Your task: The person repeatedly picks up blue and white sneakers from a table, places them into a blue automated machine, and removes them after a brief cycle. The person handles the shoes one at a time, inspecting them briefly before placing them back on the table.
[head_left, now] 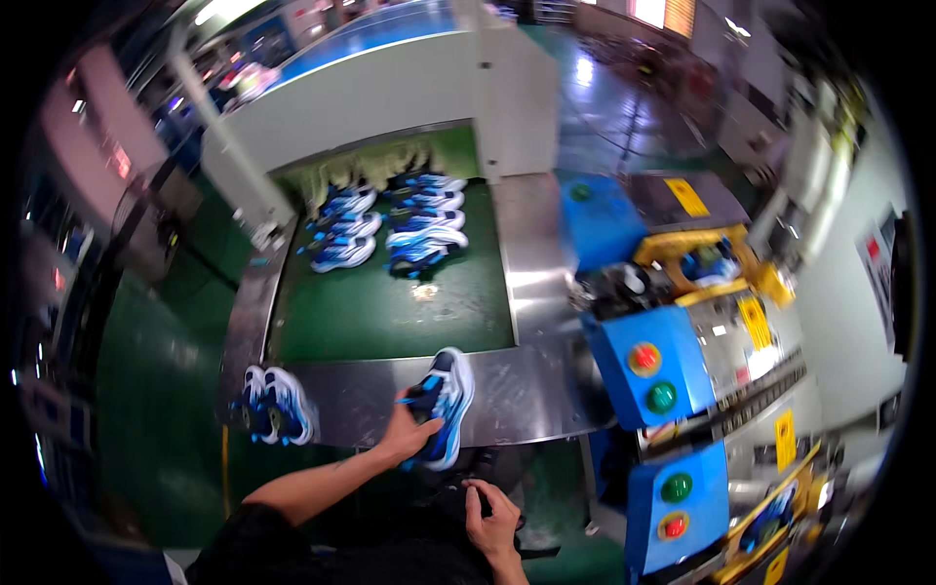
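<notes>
My left hand [407,434] is closed around a navy, blue and white sneaker [447,400], lifted over the front edge of the metal table, its white sole toward the right. Lower and to the right, close to my body, my right hand [494,520] holds nothing that I can see; its fingers are loosely bent, with a gap behind the thumb. A pair of matching sneakers [277,405] leans together at the table's left corner. Beyond the table, several more sneakers [426,244] lie in two columns on a green conveyor belt [390,317].
Bare metal [341,390] frames the belt, which runs out of a pale machine housing [370,88]. Close on the right stands a blue control box [648,366] with red and green buttons. Another blue box [676,507] is nearer me. Yellow-framed presses [697,249] hold shoes.
</notes>
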`<state>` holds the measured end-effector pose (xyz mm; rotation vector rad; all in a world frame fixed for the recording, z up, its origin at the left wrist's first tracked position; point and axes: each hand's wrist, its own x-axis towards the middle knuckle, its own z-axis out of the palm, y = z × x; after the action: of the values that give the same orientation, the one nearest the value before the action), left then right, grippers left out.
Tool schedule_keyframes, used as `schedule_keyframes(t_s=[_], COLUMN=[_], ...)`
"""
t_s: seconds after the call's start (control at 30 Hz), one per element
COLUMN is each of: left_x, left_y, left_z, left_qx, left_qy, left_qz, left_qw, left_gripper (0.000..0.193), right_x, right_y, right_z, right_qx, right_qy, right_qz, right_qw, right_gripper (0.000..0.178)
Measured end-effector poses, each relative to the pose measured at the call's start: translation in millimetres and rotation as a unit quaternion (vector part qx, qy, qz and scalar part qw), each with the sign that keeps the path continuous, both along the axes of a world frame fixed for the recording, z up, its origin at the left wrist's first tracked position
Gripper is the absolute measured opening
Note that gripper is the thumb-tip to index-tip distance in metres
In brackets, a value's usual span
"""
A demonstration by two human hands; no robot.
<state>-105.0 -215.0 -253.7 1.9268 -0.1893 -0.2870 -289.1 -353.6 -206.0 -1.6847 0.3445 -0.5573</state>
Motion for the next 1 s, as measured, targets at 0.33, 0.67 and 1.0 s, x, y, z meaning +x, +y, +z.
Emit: schedule_keyframes(t_s=[0.33, 0.67, 1.0], left_x=[127, 382, 389], left_y=[3, 220, 227], left_z=[-89, -242, -226], left_qx=[-0.078, 0.33, 0.326], left_qy=[0.082, -0.22, -0.197], left_qz=[-0.264, 0.07, 0.099], left_qw=[0.958, 0.915, 0.919], left_gripper=[0.103, 0.046, 0.046], right_x=[56, 569, 541], right_y=[-74, -2, 16], right_z=[-86, -172, -133], right_qx=[0.022, 0.229, 0.339], right_qy=[0.242, 0.405, 0.488], right_qz=[-0.08, -0.013, 0.054], right_qw=[0.967, 0.885, 0.802], right_gripper=[0.066, 0.097, 0.038])
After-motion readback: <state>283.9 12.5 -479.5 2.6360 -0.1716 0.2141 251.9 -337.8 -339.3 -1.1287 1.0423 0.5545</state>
